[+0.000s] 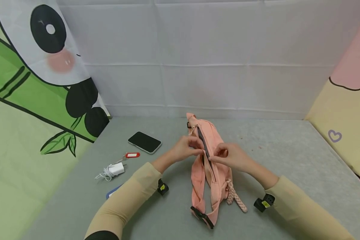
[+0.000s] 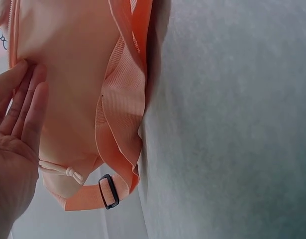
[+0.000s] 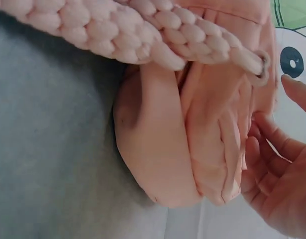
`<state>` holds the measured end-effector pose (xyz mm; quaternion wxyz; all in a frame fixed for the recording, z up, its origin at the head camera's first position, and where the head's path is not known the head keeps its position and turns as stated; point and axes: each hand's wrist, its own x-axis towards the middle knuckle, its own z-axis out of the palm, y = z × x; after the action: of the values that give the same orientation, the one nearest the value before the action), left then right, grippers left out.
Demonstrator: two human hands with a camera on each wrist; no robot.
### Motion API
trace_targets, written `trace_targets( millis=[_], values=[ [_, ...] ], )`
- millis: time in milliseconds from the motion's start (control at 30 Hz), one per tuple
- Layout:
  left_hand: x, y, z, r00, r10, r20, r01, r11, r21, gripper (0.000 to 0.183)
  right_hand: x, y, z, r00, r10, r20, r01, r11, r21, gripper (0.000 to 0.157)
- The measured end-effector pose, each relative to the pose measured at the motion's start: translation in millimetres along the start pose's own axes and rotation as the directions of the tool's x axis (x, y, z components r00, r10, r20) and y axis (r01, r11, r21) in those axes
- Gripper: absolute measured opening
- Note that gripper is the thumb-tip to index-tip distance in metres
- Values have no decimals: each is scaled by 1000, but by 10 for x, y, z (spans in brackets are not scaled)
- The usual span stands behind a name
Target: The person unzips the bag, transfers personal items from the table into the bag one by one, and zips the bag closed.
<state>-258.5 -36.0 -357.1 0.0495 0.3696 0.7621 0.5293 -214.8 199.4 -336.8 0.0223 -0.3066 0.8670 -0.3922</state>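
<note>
A pink sling bag (image 1: 208, 133) stands in the middle of the grey table, its long zipper opening facing up and showing a dark gap. My left hand (image 1: 187, 146) pinches the left edge of that opening between thumb and fingers; the left wrist view shows this hand (image 2: 18, 124) at the zipper edge. On the opposite edge, my right hand (image 1: 234, 156) pinches the fabric, and in the right wrist view its fingers (image 3: 267, 132) lie against the bag. A braided cord (image 3: 103, 30) hangs from the bag's right side. What lies inside the bag is hidden.
Left of the bag lie a phone (image 1: 145, 142), a red key tag (image 1: 132, 155) and a white charger (image 1: 115, 169) with a coiled cable. A blue-edged item (image 1: 112, 191) is partly hidden by the left sleeve. The bag's strap (image 1: 198, 183) and black buckle (image 1: 202, 216) trail toward the front.
</note>
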Motion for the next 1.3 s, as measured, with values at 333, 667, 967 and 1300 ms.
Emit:
trace_targets(
  millis=[333,667,967,1300],
  values=[
    [-23,13,12,1000,-5,-9,5,1000,11,6,72,7,91,999,13,32,-15,999,38,15],
    [-24,30,-26,998,64,20,-64,998,6,4,112,-13,99,997,76,-4,-76,997,-17,16],
    [-116,30,-221,995,44,85,-54,992,116,4,55,-9,-132,990,54,-134,-80,976,-201,13],
    [-263,17,-479,985,-81,154,39,967,253,4,-88,68,-519,975,10,-222,-96,920,-380,12]
  ],
)
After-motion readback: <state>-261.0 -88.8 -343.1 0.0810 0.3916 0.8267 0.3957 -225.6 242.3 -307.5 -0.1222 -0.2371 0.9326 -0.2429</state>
